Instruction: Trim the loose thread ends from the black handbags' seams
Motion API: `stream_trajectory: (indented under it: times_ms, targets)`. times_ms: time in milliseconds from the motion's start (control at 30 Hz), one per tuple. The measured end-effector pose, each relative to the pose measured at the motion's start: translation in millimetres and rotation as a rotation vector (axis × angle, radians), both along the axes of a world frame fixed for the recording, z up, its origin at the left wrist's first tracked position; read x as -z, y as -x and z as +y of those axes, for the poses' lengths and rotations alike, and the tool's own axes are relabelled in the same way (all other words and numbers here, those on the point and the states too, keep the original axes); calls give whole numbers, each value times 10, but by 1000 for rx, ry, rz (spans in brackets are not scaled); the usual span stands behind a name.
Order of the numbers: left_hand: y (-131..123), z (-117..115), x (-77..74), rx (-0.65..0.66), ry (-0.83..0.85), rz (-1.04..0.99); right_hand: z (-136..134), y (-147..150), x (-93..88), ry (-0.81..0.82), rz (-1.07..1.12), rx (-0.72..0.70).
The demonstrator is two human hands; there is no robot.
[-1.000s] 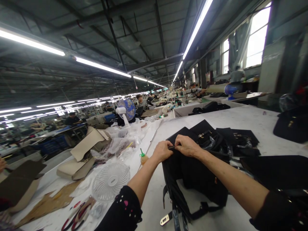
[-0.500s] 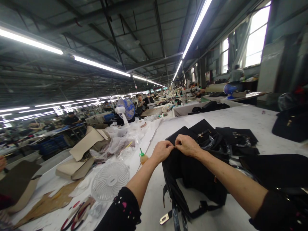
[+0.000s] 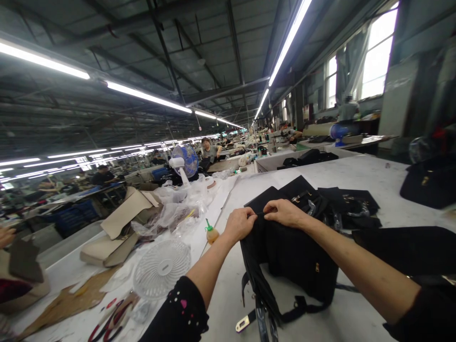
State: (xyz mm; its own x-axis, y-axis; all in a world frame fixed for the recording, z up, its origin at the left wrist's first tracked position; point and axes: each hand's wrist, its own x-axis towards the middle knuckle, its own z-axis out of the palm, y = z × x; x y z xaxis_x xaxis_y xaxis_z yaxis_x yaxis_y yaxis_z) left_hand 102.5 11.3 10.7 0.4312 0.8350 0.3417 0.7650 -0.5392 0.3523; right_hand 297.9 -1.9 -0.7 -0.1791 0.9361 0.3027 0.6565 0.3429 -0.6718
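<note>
A black bag (image 3: 302,261) with straps and a small gold zip pull stands on the white table in front of me. My left hand (image 3: 242,222) pinches the bag's top edge at its left corner, fingers pressed together. A short way to the right, my right hand (image 3: 283,212) grips the same edge between thumb and fingers. A white tag (image 3: 242,324) lies on the table by the hanging straps. Behind the bag are more black pieces (image 3: 351,202) with gold metal fittings.
Left of the bag are a green-capped glue bottle (image 3: 211,232), a white fan (image 3: 164,268), scissors (image 3: 110,318) and beige bag pieces (image 3: 124,223). Clear plastic wrapping (image 3: 178,204) is heaped behind. Further black pieces (image 3: 409,249) lie right. Another person's hand (image 3: 6,236) shows at the left edge.
My right hand has slid right along the bag's edge, away from my left hand, which stays put. The bag's front has turned out a little, showing its gold zip pull more plainly.
</note>
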Motion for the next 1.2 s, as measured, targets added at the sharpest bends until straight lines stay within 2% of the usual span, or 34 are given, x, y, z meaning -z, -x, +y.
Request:
stream_trajectory:
  times_ms: [133,300,333,400,467,533,567,633,700,767,833,933,1033,1200]
  targets:
    - [47,47,34,20,11,-14,30,60,10,55,-51,52]
    - [136,141,15,142,90,11,44,13,28,101,-27,-4]
    - [139,160,10,154,103,19,32,8,22,59,-39,-15]
    - [125,191,7,127,95,27,-33,24,-1,-139,-66,-4]
    - [89,199,9,53,52,33,-177,87,-11,-394,-31,73]
    - [43,175,5,-17,17,63,-399,189,43,-494,81,163]
    - [21,150,-3,-35,9,85,-526,247,106,-442,140,180]
    - [-19,82,-24,-52,2,131,-770,353,298,-184,192,122]
    - [-55,9,-47,-78,-10,165,-939,419,532,91,144,67]
    - [-91,-51,-60,-120,-23,187,-994,434,731,202,41,144]
    - [-128,-96,-66,-147,-37,201,-950,418,843,205,-57,289]
    - [-182,-164,-87,-160,-47,218,-821,417,859,226,-121,426]
    - [-209,-220,-121,-202,-31,201,-702,492,845,205,-104,464]
    - [-192,-196,-137,-180,-9,183,-461,581,929,118,63,492]
